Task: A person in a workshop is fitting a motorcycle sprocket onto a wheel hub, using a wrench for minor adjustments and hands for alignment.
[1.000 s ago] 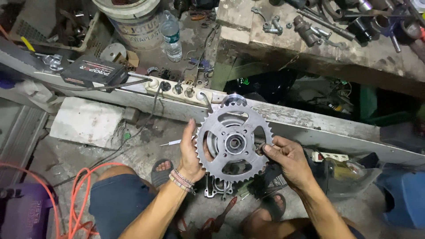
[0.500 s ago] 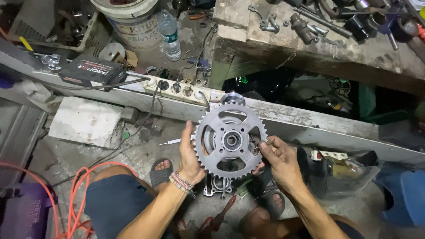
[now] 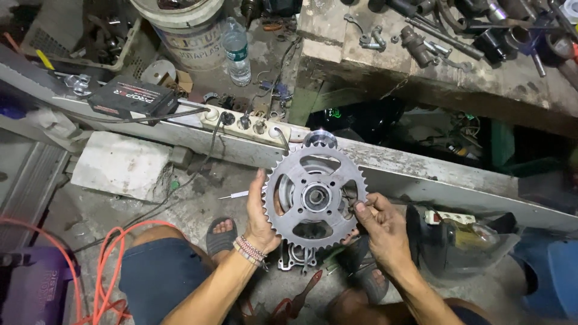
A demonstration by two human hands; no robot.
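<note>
Grey steel, toothed all round: the sprocket [image 3: 315,197] faces up toward us, its flat face open to the camera and its hub bore looking straight out, so its axis runs toward our head. We hold it in the air above the concrete floor [image 3: 198,201], in front of the long grey beam [image 3: 421,174]. Our left hand [image 3: 260,218] grips its left rim, fingers wrapped behind. Our right hand [image 3: 380,225] pinches narrowly at the right rim, thumb and forefinger closed on something too small to tell. Beyond the beam, a white bucket [image 3: 180,24] stands on the floor, contents unclear, with a clear plastic bottle [image 3: 236,51] just beside it. Tools lie on the wooden bench [image 3: 337,42] at its far right corner.
</note>
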